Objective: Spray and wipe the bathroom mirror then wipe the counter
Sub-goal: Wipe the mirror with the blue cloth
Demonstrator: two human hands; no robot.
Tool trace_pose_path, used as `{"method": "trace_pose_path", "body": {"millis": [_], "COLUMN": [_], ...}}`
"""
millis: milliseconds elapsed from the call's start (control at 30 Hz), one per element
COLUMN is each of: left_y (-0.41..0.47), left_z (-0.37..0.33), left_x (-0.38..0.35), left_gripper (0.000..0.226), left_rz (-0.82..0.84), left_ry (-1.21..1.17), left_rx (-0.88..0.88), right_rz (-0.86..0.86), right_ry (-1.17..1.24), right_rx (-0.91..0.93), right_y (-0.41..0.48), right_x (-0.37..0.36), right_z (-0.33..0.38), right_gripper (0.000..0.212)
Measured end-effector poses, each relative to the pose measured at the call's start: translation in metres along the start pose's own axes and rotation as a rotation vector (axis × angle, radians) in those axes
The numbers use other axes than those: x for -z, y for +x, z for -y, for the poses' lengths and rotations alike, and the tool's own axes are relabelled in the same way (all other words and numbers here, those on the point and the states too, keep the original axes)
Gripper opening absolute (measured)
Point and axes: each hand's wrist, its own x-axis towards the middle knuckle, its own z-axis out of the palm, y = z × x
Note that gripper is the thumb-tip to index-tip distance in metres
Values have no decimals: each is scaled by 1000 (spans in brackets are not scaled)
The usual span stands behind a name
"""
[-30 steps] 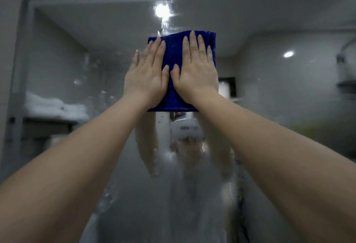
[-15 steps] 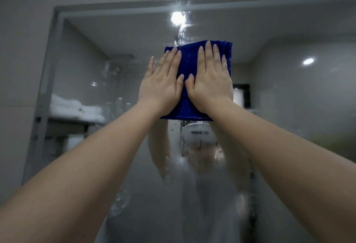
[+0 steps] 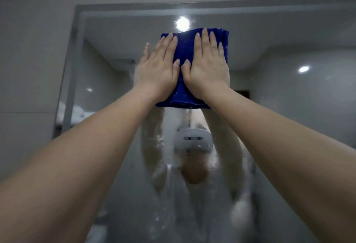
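Both your hands lie flat, fingers straight and together, pressing the folded blue cloth [image 3: 185,49] against the bathroom mirror [image 3: 289,111]. Neither grips it; only palm pressure pins it to the glass.

Your right hand [image 3: 207,67] sits wholly on the cloth. Your left hand [image 3: 158,73] overhangs the cloth's left edge, and its outer fingers seem to be on bare glass. Your thumbs nearly meet over the middle.

The cloth is high on the mirror, its top edge near the upper frame [image 3: 192,5] and just under the reflected ceiling light [image 3: 182,23]. It reads slightly taller than wide, with the long side running up and down.

What matters for the next stroke is where the wet glass is. The spray streaks and droplets [image 3: 169,194] lie straight below your hands, directly under the cloth's bottom edge. With so little glass left above, the useful direction looks to be down, towards you.

A wide stretch of mirror also lies to the right, nearer your right hand. The left frame is close to your left hand.

Because your left hand is partly off the cloth, it may leave fingermarks as it moves. The counter is out of view, so that part looks not yet begun.
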Motion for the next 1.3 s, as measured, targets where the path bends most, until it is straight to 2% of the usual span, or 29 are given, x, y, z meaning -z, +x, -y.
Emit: {"method": "trace_pose_path", "body": {"millis": [367,767,967,1300], "left_y": [-48,-56,-90,-106], "left_z": [120,155,219,203], "left_x": [19,25,37,30], "left_gripper": [55,55,55,56], "left_rz": [32,67,66,18], "left_ry": [-22,-60,-61,-230], "left_rx": [-15,-96,-8,126], "right_rz": [10,-7,13,9], "right_ry": [14,-7,26,20], "right_rx": [-5,-118,-3,51], "right_y": [-6,-10,-13,-19], "right_x": [-32,-42,-59,-64], "right_z": [125,165,231,232], "right_gripper": [67,67,68,66]}}
